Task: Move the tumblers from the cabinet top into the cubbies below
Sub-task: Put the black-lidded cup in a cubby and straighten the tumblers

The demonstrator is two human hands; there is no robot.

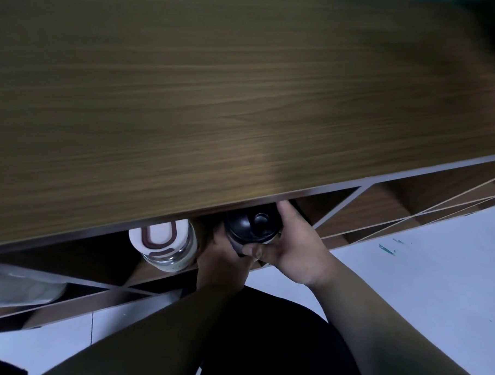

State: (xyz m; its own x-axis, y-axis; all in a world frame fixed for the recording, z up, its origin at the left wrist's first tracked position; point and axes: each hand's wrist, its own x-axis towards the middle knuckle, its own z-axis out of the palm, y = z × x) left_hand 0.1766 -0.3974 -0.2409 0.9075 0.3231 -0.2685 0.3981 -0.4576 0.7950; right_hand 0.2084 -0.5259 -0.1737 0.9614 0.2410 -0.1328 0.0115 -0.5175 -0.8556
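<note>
While both hands, left hand (226, 257) and right hand (293, 246), keep fingers wrapped on the black-lidded tumbler (253, 224) at the cubby (339, 202) mouth under the cabinet top (216, 101), operator should slide it in level, clear of the adj. white-lidded tumbler (164, 243), w/ base seated before release.

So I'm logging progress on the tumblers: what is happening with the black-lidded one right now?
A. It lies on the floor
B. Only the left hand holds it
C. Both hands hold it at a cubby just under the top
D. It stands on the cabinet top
C: the left hand and right hand both grip the black-lidded tumbler under the cabinet top, beside the white-lidded tumbler.
</note>
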